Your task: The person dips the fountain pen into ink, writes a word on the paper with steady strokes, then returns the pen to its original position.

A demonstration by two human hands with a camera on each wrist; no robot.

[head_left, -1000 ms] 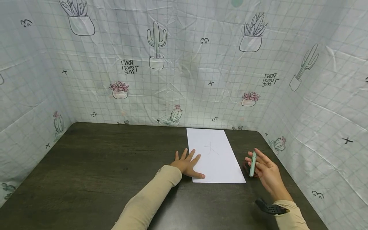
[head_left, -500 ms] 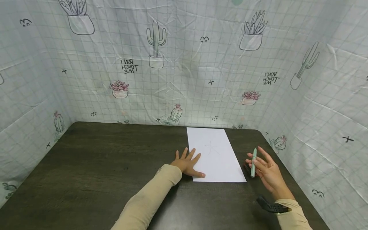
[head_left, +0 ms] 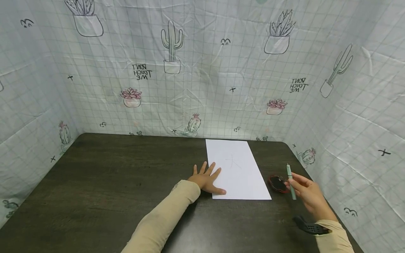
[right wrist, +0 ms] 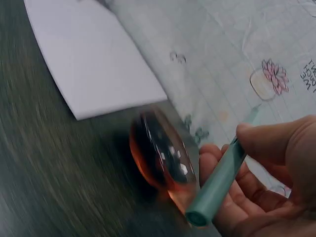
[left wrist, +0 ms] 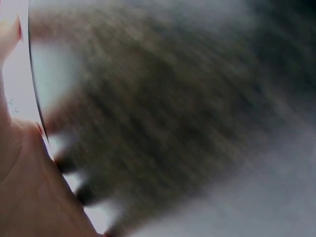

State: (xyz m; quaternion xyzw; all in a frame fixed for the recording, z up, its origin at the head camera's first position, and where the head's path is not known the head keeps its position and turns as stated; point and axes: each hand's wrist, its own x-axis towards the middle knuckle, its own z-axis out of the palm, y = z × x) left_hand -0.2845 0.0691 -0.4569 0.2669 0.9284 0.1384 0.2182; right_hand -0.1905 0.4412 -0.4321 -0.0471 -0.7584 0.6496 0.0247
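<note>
A white sheet of paper (head_left: 240, 179) lies near the far right of the dark table, bearing a few thin crossed and slanting strokes. My left hand (head_left: 207, 181) rests flat with fingers spread over the paper's left edge, the thumb on the sheet. My right hand (head_left: 311, 196) pinches a pale green pen (head_left: 291, 184) between thumb and fingers, right of the paper and above the table. In the right wrist view the pen's narrow end points away and its blunt round end faces the camera. The left wrist view is mostly blurred, showing part of the palm.
A glossy dark oval object (head_left: 277, 183) with an orange-red rim lies on the table (head_left: 110, 182) between the paper and my right hand; its kind is unclear. Patterned cloth (head_left: 209, 70) hangs behind the table and along both sides.
My right hand has moved right and slightly toward me with the pen, uncovering more of the dark oval object. The left hand stays on the paper.
</note>
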